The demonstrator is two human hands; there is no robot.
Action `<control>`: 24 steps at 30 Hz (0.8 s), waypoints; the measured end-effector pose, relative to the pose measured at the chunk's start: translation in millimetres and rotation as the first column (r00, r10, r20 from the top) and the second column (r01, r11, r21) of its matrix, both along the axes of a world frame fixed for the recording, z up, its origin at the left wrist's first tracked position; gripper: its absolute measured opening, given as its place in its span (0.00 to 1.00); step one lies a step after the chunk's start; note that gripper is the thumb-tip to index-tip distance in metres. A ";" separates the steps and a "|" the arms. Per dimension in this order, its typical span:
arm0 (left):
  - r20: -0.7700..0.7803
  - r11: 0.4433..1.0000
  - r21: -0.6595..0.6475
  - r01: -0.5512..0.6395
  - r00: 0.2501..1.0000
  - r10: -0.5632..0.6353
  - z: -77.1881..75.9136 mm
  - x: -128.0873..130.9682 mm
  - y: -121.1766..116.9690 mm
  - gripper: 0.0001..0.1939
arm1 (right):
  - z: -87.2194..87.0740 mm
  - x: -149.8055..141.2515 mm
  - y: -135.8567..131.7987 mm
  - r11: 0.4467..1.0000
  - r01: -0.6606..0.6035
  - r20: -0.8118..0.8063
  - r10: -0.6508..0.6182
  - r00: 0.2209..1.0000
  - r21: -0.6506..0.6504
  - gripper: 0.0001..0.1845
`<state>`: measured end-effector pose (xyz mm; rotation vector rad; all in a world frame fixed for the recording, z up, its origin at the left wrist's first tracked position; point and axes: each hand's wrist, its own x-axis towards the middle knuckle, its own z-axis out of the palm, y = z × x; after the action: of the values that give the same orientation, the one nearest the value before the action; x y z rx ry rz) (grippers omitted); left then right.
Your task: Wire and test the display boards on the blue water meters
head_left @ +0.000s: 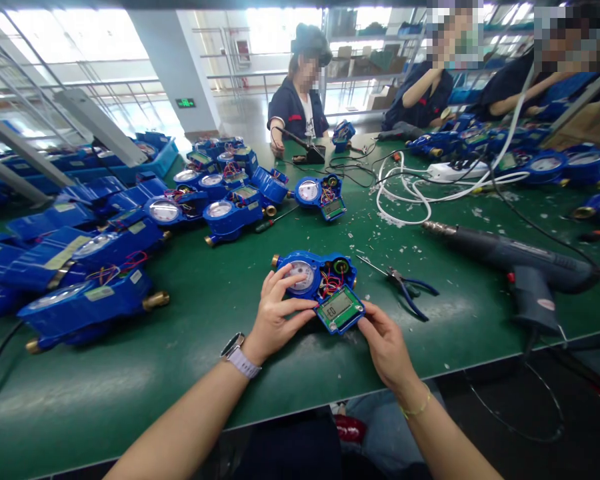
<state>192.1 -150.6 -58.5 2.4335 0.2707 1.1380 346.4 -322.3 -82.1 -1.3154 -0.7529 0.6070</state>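
A blue water meter (312, 259) lies in front of me on the bench, its housing uncovered so that red and other coloured wires show. Hanging from these wires at its near side is a green circuit board (347, 319) with a small LCD. My left hand (279, 312) lies over the meter's dial with the upper fingers, while its thumb and forefinger hold the board's left edge. At the board's right corner, my right hand (386, 340) grips it between thumb and fingers. Pliers (405, 285) with dark blue handles and a thin screwdriver lie just right of the meter.
A second opened meter (309, 192) lies beyond, near a green-handled screwdriver (267, 225). Many blue meters (87, 307) crowd the left. A heat gun (525, 257), white cable (405, 217) and power strip (457, 171) occupy the right. Co-workers (295, 110) are across the bench.
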 end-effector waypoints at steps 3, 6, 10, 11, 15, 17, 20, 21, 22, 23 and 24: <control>0.011 1.000 -0.016 0.005 1.000 -0.005 0.6 1.1 -1.5 0.05 | -3.2 -0.1 -1.2 1.000 0.022 -0.057 -0.023 0.998 -0.011 0.12; 0.016 1.000 -0.016 0.002 1.000 -0.002 1.4 1.6 -2.5 0.05 | -3.4 -0.7 -1.5 1.000 0.027 -0.072 -0.028 0.997 -0.008 0.13; 0.007 1.000 -0.022 0.012 1.000 -0.012 2.6 1.5 -3.6 0.05 | -4.3 -0.4 -1.1 0.999 0.032 -0.088 -0.033 0.996 -0.016 0.14; 0.003 1.000 -0.026 0.016 1.000 -0.016 2.7 1.5 -3.9 0.05 | -5.2 -0.1 -1.1 0.999 0.035 -0.098 -0.037 0.994 -0.021 0.14; -0.013 0.999 -0.031 0.018 1.000 -0.018 2.6 2.3 -5.0 0.06 | -9.0 1.0 -1.4 0.998 0.048 -0.130 -0.051 0.990 -0.032 0.15; -0.023 0.999 -0.030 0.012 1.000 -0.013 2.5 2.9 -5.4 0.07 | -10.0 1.2 -1.1 0.998 0.049 -0.136 -0.053 0.989 -0.033 0.15; -0.042 1.000 -0.027 0.007 0.999 -0.008 2.5 3.1 -5.8 0.08 | -9.9 1.1 -0.3 0.998 0.049 -0.149 -0.053 0.987 -0.030 0.15; -0.047 1.000 -0.026 0.007 0.999 -0.009 2.5 3.0 -5.9 0.08 | -9.5 1.0 0.0 0.998 0.049 -0.153 -0.053 0.987 -0.027 0.15; -0.049 1.000 -0.024 0.008 0.999 -0.009 2.5 2.8 -6.1 0.08 | -9.0 0.9 0.2 0.998 0.050 -0.156 -0.053 0.986 -0.023 0.15; -0.051 1.000 -0.022 0.010 0.999 -0.011 2.4 2.6 -6.2 0.08 | -8.4 0.7 0.4 0.998 0.051 -0.157 -0.053 0.986 -0.021 0.15; -0.054 1.000 -0.019 0.012 0.998 -0.013 2.2 2.4 -6.4 0.09 | -7.8 0.6 0.6 0.998 0.051 -0.156 -0.054 0.986 -0.019 0.15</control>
<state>194.5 -157.0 -56.3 2.4483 0.2816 1.0612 347.0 -321.7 -89.9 -1.2813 -0.5842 0.6666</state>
